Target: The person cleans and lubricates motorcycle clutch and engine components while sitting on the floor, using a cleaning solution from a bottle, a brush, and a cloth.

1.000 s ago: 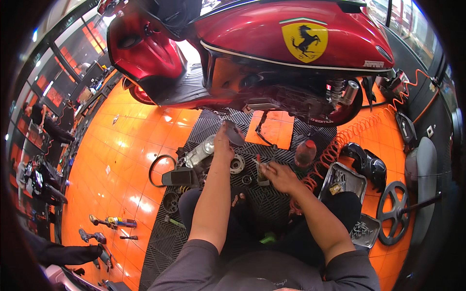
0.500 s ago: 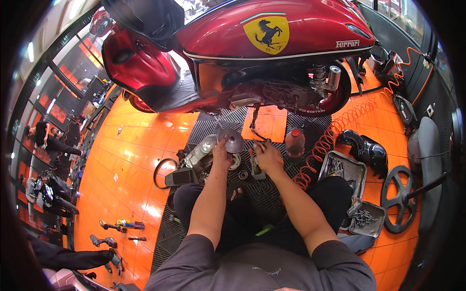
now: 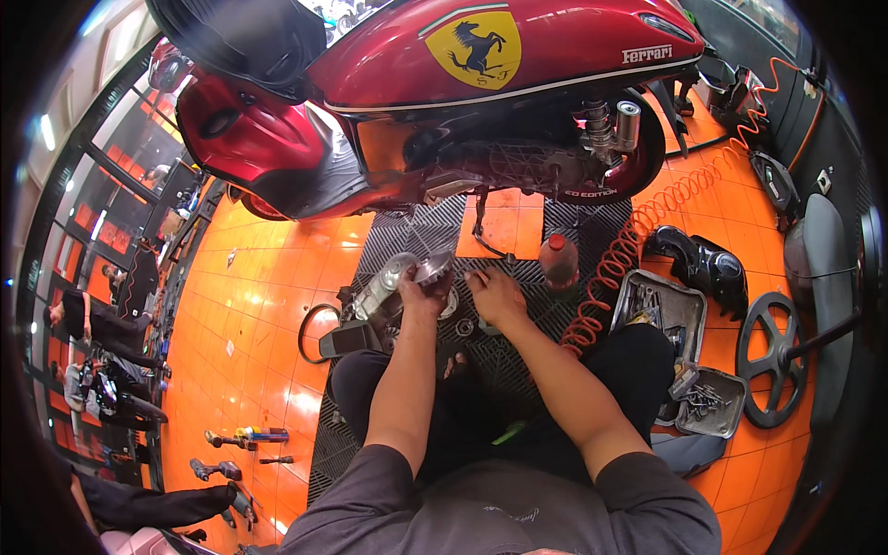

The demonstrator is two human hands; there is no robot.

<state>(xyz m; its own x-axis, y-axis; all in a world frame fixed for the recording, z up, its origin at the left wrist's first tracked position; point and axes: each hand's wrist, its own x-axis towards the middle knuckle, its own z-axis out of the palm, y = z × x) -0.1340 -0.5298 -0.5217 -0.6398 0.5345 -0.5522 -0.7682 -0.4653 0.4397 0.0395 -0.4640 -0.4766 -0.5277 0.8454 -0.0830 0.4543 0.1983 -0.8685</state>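
My left hand (image 3: 421, 287) grips a silvery metal disc (image 3: 433, 266) with a ridged rim, held tilted beside a silver engine casing (image 3: 379, 291). My right hand (image 3: 495, 298) is just right of the disc, fingers curled; whatever they hold is too small to make out. A small metal ring (image 3: 464, 326) lies between my forearms on the black mat (image 3: 573, 231). Right of my right hand stands a red-capped plastic bottle (image 3: 559, 264).
A red scooter (image 3: 370, 74) spans the top. At right are a coiled red hose (image 3: 610, 287), metal trays (image 3: 694, 314) of tools and parts, black panels (image 3: 703, 268) and a spoked ring (image 3: 768, 361). Drills (image 3: 215, 467) lie on orange tiles at left; other people (image 3: 74, 319) are beyond.
My left hand has turned the disc from face-up to more edge-on. My right hand has risen and moved closer to it; the red-handled item it held earlier no longer shows.
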